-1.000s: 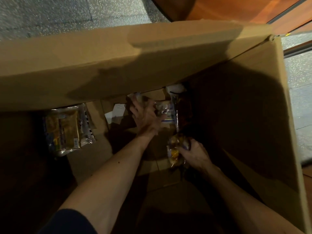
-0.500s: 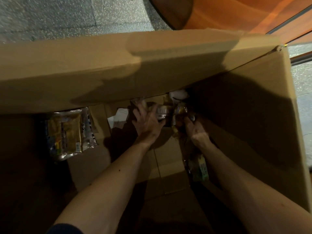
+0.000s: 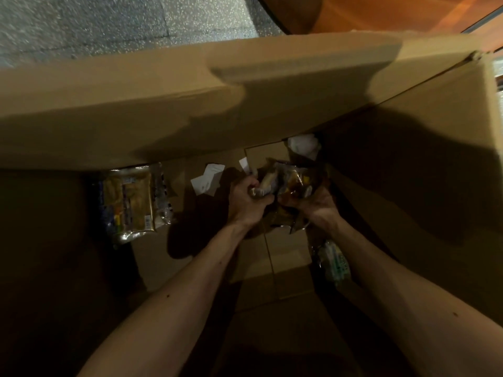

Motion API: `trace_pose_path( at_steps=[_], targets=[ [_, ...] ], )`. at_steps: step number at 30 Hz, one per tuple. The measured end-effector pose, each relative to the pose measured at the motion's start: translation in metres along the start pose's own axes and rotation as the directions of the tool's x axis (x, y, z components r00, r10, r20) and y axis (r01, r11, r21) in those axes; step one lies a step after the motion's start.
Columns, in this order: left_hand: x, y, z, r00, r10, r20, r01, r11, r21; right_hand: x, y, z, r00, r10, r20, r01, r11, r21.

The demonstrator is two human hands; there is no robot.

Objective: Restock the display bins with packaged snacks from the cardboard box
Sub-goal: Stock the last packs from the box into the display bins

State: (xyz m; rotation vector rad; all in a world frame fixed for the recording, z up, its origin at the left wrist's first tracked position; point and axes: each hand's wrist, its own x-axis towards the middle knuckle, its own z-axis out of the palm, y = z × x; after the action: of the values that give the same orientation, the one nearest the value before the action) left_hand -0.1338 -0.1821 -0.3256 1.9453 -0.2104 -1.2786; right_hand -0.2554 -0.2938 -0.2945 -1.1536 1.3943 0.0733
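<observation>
Matt cardboard box (image 3: 190, 104), glossy plastic snack packs (image 3: 128, 202), speckled stone floor (image 3: 109, 23)

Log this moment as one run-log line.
phase: picking from cardboard box | left hand: grips snack packets | right hand: grips snack packets | box floor: yellow multipack, green packet

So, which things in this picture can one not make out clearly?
Head view only:
Labels on the snack packets gripped by the left hand and right hand: dark, blurred.
Greenish packet: partly covered by the right forearm.
Far box floor: hidden by the cardboard flap.
Display bins: outside the frame.
</observation>
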Motion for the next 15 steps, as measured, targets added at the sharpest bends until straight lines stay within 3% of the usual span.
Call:
trace_pose_path(
  at_steps=[6,9,15],
  targets=[
    [-0.035,-0.004,-0.033,0.989,-0.106,0.105,0.115,0.989,-0.087,-0.023,0.016,0.0,0.985,0.171,0.023,-0.17,0.985,-0.025],
    [-0.062,0.007,-0.056,0.983,-0.121,0.137,0.134,0.986,-0.095,-0.05,0.008,-0.001,0.957,0.234,0.17,-0.244,0.969,0.045],
    [-0.132,0.054,-0.11,0.979,-0.101,0.178,0.15,0.946,-0.286,-0.132,-0.037,-0.021,0.907,0.148,0.394,-0.246,0.946,0.212]
  ],
)
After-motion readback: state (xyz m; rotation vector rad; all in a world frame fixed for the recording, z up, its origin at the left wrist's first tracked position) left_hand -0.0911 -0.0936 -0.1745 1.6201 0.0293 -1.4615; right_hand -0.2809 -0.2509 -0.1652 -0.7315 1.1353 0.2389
